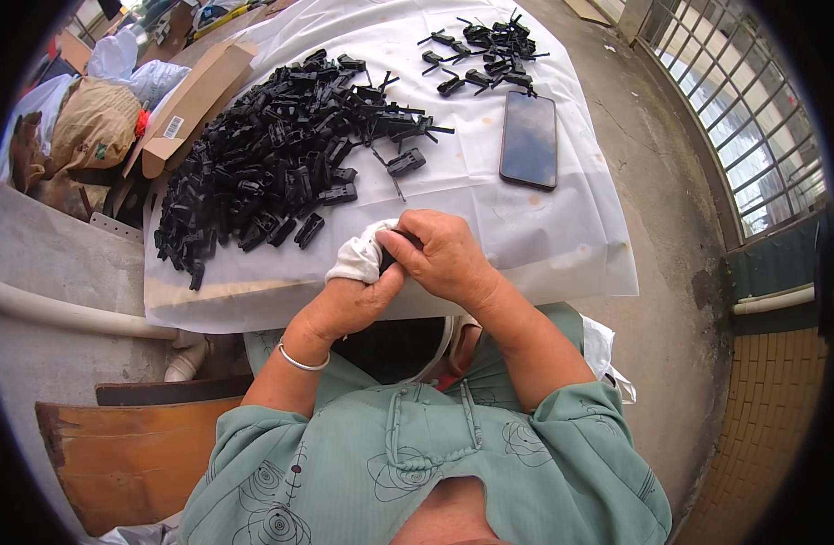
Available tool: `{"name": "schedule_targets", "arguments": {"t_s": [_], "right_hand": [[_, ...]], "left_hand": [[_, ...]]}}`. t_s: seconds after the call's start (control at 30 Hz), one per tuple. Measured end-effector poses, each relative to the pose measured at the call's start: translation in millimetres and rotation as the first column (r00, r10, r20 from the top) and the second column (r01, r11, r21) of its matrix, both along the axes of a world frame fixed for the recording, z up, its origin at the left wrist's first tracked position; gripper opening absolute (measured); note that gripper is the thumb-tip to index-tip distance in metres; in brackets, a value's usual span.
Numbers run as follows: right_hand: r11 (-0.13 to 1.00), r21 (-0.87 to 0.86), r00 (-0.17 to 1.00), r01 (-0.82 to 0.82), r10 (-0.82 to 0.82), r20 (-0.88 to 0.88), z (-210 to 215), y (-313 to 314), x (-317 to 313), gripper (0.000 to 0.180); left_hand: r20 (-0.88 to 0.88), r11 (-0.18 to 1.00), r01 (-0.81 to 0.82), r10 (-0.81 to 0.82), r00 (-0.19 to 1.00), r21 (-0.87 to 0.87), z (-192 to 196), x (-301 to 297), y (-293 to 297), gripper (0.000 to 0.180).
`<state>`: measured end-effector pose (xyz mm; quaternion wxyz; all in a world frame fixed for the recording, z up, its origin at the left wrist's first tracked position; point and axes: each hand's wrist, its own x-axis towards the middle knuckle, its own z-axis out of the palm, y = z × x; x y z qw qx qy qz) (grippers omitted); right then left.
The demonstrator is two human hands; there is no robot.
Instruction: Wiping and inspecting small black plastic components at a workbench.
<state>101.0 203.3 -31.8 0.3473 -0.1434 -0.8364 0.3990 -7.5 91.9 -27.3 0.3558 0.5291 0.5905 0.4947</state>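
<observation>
Close together at the table's near edge, my left hand (344, 304) and my right hand (449, 259) both grip one small black plastic part (387, 262). Most of that part is hidden by my fingers. A white cloth or glove piece (353, 259) covers the fingers of my left hand. My right thumb and fingers are closed over the part from the right. Beyond my hands, to the left, lies a big heap of similar black plastic parts (263, 154). One loose part with a thin strip (405, 163) sits just past my right hand.
A smaller group of black parts with thin strips (499, 56) lies at the far right, with a phone (529, 141) nearer. White sheeting (471, 204) covers the table. Left stand a cardboard box (199, 104) and bags (94, 127). Below the table is a dark round container (394, 350).
</observation>
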Motion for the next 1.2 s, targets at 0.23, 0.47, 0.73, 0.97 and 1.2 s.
{"name": "schedule_targets", "arguments": {"t_s": [0.23,0.47,0.73,0.97,1.2], "right_hand": [[0.995,-0.038,0.996,-0.091,0.091,-0.017,2,3,5,0.020],[0.993,-0.062,0.995,-0.103,0.103,-0.004,6,3,7,0.023],[0.992,0.007,0.992,-0.123,0.123,0.005,0,5,6,0.016],[0.992,0.015,0.993,-0.122,0.122,-0.006,-1,5,5,0.016],[0.992,0.054,0.993,-0.117,0.117,-0.005,-2,5,4,0.016]], "left_hand": [[0.076,0.998,-0.032,0.036,0.996,-0.051,11,-1,-3,0.032],[0.258,0.990,-0.034,0.069,0.964,-0.138,14,-4,-4,0.033],[0.250,0.995,-0.052,0.073,0.965,-0.090,6,-3,-1,0.032],[0.205,0.998,-0.054,0.059,0.977,-0.030,4,-2,0,0.031],[0.181,0.998,-0.053,0.056,0.982,-0.017,-1,-4,1,0.032]]}}
